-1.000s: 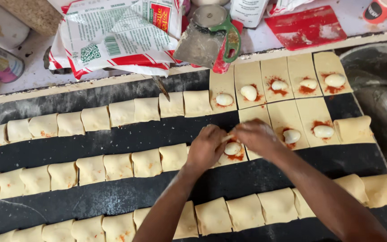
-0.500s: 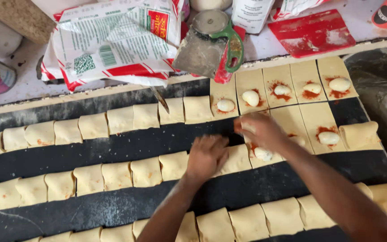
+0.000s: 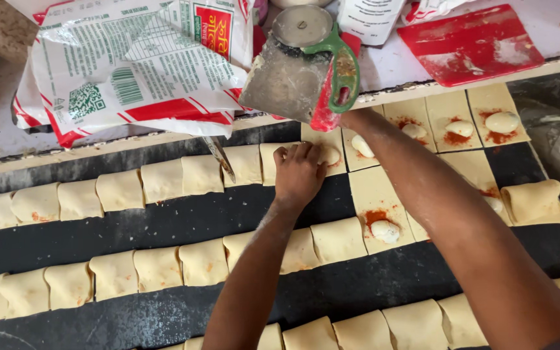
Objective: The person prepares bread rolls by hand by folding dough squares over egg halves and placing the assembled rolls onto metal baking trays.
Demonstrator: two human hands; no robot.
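Head view, only one. My left hand point(image 3: 299, 172) is palm down, fingers curled over a dough square point(image 3: 324, 150) in the top row, pressing it to the dark worktop point(image 3: 183, 217); it grips nothing that I can see. The filling lump point(image 3: 330, 154) on that square peeks out just right of my fingertips.

My right hand is hidden: the forearm point(image 3: 435, 201) runs up past the left hand and ends behind the metal scraper point(image 3: 286, 81) and green-handled pizza wheel point(image 3: 328, 52) lying on the ledge above. Can't tell if it's open, closed or holding anything.

Right of the left hand: open squares with red sauce and a white lump each, one point(image 3: 384, 223) just below right, others point(image 3: 503, 120) further up right. One folded parcel point(image 3: 533, 201) sits far right, beyond the forearm.

Left of the hand: a row of folded parcels point(image 3: 121, 189), touching edge to edge. A small knife point(image 3: 220, 157) lies across that row, near my thumb side. Below the wrist: a second folded row point(image 3: 157, 267), then a third at the bottom edge.

Above left on the ledge: a printed flour bag point(image 3: 124, 65). Above right: a red plastic scraper point(image 3: 474, 42), floury.
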